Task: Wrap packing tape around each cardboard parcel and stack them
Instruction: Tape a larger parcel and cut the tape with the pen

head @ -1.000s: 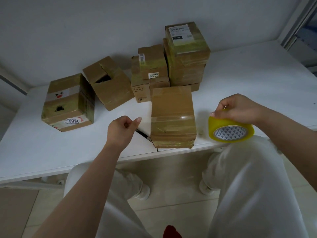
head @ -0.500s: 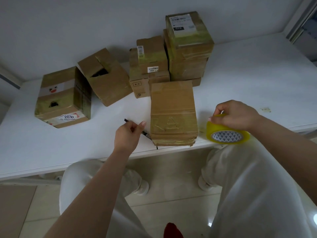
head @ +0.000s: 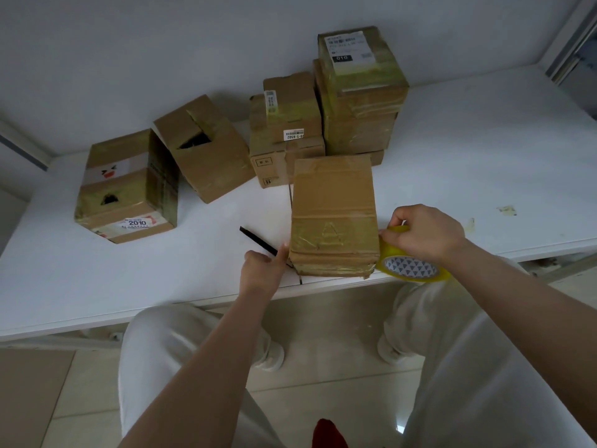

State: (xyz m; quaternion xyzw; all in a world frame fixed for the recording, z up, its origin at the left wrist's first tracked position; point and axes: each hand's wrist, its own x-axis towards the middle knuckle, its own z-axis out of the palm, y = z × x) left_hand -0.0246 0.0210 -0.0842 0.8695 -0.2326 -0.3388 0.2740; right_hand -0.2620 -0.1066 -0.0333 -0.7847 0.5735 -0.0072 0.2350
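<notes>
A brown cardboard parcel banded with glossy clear tape [head: 334,218] sits at the near edge of the white bench [head: 484,150], just right of the frame's centre. The person's right hand [head: 424,234] curls around the top of a yellow roll of packing tape [head: 412,265], which touches the parcel's lower right corner and hangs partly over the bench edge. The left hand [head: 263,270] is closed around a thin black pen-like tool [head: 258,242] just left of the parcel, thumb raised toward the parcel's side; whether the thumb touches the cardboard cannot be told. Behind the parcel, in the upper middle of the frame, stands a tall stack of taped boxes with a white shipping label on top [head: 358,92], and beside it on the left a lower stack of 2 boxes with barcode stickers [head: 287,130]. Further left lies a tilted box with a partly open flap [head: 203,147], and at the far left a taped box marked 2010 [head: 126,185]. White trousers [head: 484,367] show below the bench.
</notes>
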